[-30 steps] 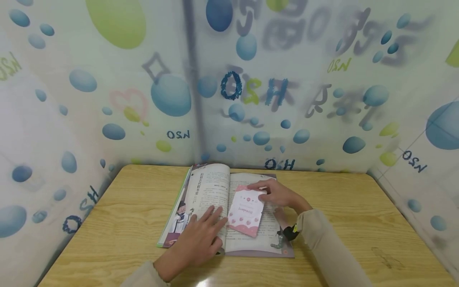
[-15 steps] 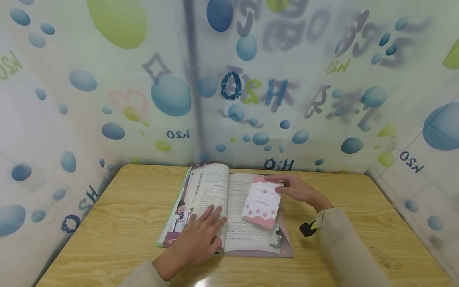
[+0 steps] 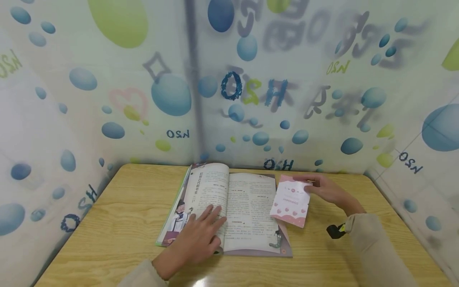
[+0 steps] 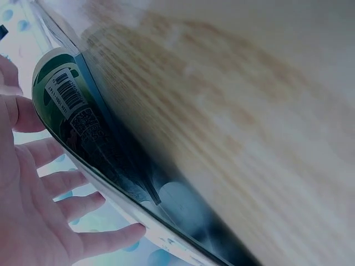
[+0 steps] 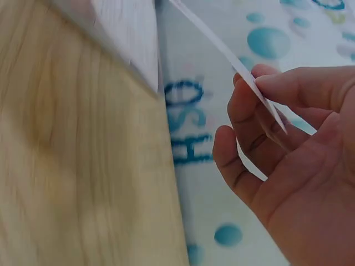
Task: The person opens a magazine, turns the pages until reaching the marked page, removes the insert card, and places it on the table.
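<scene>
An open magazine (image 3: 247, 215) with printed text lies on the table. Across its left page rests my left hand (image 3: 199, 235), fingers spread and fairly straight. The left wrist view shows that hand (image 4: 50, 205) against the curved page edge, and a barcode on the green back cover (image 4: 66, 91). My right hand (image 3: 328, 191) pinches a pink and white sachet (image 3: 291, 201) with strawberry pictures between thumb and fingers, over the magazine's right edge. Seen edge-on in the right wrist view, the thin sachet (image 5: 222, 47) sits between the thumb and fingers of the right hand (image 5: 299, 149).
The wooden table (image 3: 136, 207) extends on both sides of the magazine. Behind it hangs a curtain (image 3: 229, 119) printed with blue and green drops. A black strap piece (image 3: 336, 231) shows at the right wrist.
My right hand has carried the sachet rightward, from over the middle of the right page to the magazine's right edge. The left hand has stayed in place.
</scene>
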A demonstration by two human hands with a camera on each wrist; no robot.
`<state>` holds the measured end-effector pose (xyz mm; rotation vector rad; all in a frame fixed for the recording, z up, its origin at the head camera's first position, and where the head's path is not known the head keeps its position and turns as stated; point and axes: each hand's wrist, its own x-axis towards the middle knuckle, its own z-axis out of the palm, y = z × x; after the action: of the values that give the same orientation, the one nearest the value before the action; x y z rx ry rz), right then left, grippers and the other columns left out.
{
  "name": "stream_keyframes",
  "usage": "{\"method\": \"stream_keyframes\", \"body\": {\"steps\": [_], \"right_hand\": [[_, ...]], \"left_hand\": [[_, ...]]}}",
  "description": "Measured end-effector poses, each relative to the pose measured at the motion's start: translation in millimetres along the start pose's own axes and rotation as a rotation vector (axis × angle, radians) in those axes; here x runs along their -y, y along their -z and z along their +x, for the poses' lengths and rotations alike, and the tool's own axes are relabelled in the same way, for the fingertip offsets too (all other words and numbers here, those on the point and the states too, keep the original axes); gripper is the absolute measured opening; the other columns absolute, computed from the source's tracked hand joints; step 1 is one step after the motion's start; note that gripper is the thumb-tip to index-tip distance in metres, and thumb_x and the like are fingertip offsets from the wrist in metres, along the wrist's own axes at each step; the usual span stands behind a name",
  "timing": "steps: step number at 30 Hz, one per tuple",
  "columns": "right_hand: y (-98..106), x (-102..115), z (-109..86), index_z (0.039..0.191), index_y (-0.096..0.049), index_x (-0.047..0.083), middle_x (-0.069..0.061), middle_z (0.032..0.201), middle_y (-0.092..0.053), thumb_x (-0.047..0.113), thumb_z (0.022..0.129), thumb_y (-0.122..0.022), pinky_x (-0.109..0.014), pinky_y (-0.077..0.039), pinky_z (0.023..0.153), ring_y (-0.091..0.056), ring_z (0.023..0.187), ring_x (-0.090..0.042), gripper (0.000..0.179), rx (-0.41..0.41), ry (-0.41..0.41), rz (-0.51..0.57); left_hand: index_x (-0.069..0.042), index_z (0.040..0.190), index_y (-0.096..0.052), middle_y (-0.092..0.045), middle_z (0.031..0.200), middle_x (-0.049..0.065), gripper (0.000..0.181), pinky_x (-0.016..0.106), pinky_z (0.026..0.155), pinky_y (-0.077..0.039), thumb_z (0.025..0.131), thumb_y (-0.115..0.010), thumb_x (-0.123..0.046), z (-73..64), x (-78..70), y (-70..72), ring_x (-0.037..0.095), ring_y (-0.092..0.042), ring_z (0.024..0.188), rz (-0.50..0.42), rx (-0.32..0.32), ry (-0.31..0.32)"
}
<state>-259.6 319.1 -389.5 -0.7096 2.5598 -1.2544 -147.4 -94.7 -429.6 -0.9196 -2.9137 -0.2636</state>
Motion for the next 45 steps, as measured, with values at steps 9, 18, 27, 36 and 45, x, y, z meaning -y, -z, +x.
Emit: {"method": "stream_keyframes", "body": {"steps": [9,18,27,36,45], "right_hand": [[11.9,-26.6,-18.8,0.126,-0.055,0.008,-0.013,0.124,-0.056,0.002,0.092,-0.047,-0.028,-0.047,0.079,-0.053,0.101,-0.027,0.036,-0.004,-0.066,-0.071],[11.2,-50.4,-22.7,0.122,-0.057,0.007,-0.012,0.122,-0.056,0.002,0.088,-0.054,-0.035,-0.045,0.085,-0.051,0.107,-0.027,0.034,0.024,-0.123,-0.151],[0.6,-59.6,-22.9,0.120,-0.058,0.003,-0.012,0.118,-0.059,-0.001,0.083,-0.057,-0.048,-0.043,0.088,-0.052,0.106,-0.029,0.037,0.016,-0.091,-0.295],[-9.9,-54.9,-21.4,0.123,-0.056,0.003,-0.015,0.123,-0.055,-0.001,0.082,-0.057,-0.055,-0.039,0.092,-0.050,0.109,-0.032,0.042,-0.019,-0.103,-0.404],[-17.1,-54.8,-21.8,0.123,-0.056,0.002,-0.017,0.123,-0.054,-0.005,0.079,-0.055,-0.058,-0.035,0.094,-0.047,0.113,-0.038,0.045,-0.050,-0.054,-0.436]], "left_hand": [[-0.019,0.135,-0.049,-0.031,0.148,0.006,0.047,0.064,0.090,-0.035,0.089,-0.044,-0.030,-0.3,0.4,-0.4,0.031,-0.029,0.134,0.020,0.001,-0.008],[-0.018,0.134,-0.049,-0.032,0.148,0.006,0.048,0.064,0.090,-0.035,0.088,-0.044,-0.029,0.3,-0.7,-0.6,0.031,-0.029,0.134,0.013,-0.006,-0.008],[-0.018,0.132,-0.051,-0.035,0.146,0.008,0.047,0.063,0.088,-0.037,0.087,-0.046,-0.028,1.0,-0.3,-0.6,0.032,-0.032,0.132,0.026,-0.028,-0.019],[-0.018,0.133,-0.050,-0.034,0.146,0.007,0.047,0.064,0.088,-0.037,0.088,-0.045,-0.030,0.7,-1.4,1.4,0.032,-0.031,0.133,0.028,-0.006,-0.016],[-0.017,0.132,-0.051,-0.035,0.146,0.008,0.047,0.065,0.088,-0.036,0.087,-0.046,-0.028,0.1,-1.1,1.5,0.033,-0.032,0.132,0.007,-0.017,-0.013]]}}
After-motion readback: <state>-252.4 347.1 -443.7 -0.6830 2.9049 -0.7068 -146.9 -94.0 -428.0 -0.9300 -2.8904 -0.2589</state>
